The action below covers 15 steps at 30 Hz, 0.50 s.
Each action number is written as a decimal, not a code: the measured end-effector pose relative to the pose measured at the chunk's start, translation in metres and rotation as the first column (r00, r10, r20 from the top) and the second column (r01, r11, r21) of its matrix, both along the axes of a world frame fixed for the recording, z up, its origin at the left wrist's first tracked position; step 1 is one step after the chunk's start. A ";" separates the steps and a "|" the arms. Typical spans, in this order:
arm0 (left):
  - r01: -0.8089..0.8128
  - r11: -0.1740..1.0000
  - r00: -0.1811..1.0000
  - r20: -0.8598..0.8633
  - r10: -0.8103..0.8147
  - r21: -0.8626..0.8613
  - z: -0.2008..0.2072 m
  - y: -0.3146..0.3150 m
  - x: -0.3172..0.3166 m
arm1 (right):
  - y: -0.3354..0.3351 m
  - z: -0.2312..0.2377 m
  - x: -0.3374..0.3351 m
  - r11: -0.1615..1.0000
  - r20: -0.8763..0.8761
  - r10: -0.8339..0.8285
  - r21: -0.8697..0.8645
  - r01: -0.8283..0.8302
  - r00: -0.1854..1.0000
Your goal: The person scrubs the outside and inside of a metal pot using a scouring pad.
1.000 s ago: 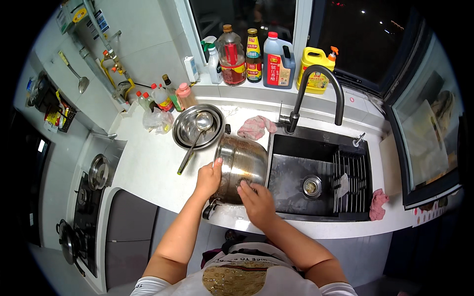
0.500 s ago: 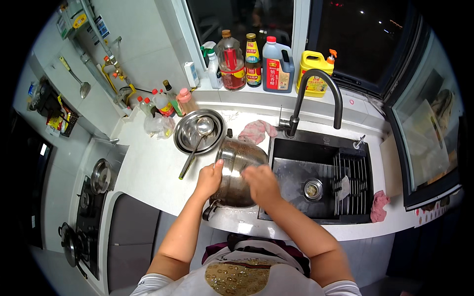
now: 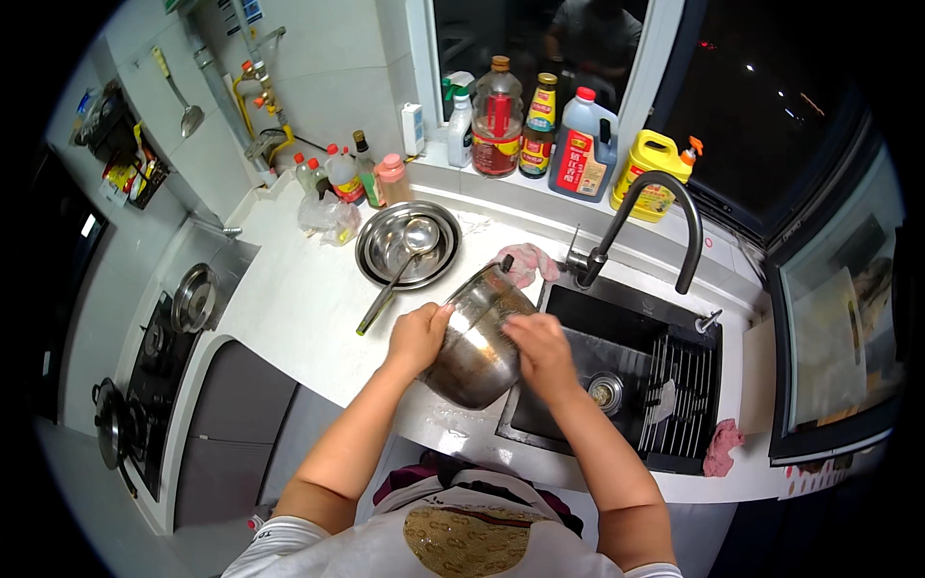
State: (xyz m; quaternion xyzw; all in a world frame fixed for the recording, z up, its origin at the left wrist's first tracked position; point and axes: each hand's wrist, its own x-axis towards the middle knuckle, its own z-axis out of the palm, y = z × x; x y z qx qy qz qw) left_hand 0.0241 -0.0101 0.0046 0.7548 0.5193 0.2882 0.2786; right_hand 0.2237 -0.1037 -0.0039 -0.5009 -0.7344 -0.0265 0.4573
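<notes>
A stainless steel pot (image 3: 474, 349) lies on its side at the left edge of the sink, its outer wall toward me and a dark handle at its far end. My left hand (image 3: 420, 337) grips the pot's left rim, thumb on the outer wall. Against the right side of the wall, my right hand (image 3: 542, 351) presses with curled, slightly blurred fingers; whatever is in them is hidden. Behind the pot a pink cloth (image 3: 530, 262) lies crumpled. To the left, a ladle (image 3: 421, 237) rests in nested steel bowls (image 3: 374, 252), its handle hanging over the rim.
The black sink (image 3: 540, 426) with a drying rack (image 3: 674, 400) and dark tap (image 3: 696, 231) is at right. Bottles (image 3: 497, 120) and jugs (image 3: 584, 144) line the windowsill. A second pink cloth (image 3: 724, 447) lies right of the sink. A gas stove (image 3: 154, 356) stands left.
The pot has turned and tilted, so its near handle no longer shows. My right hand has shifted along the wall. The whole view has rotated a little.
</notes>
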 end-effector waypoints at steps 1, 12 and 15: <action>-0.031 0.999 0.999 -0.016 0.031 0.015 -0.006 -0.001 0.001 | 0.002 0.000 -0.006 0.999 0.003 0.034 -0.015 -0.034 0.999; -0.079 0.994 0.995 -0.057 0.083 0.075 -0.008 0.006 0.010 | -0.027 0.001 -0.040 0.969 0.226 0.248 -0.040 -0.246 0.942; -0.063 0.994 0.995 -0.078 0.070 0.092 -0.005 0.007 0.004 | -0.039 0.004 -0.039 0.997 0.025 0.075 -0.011 -0.074 0.997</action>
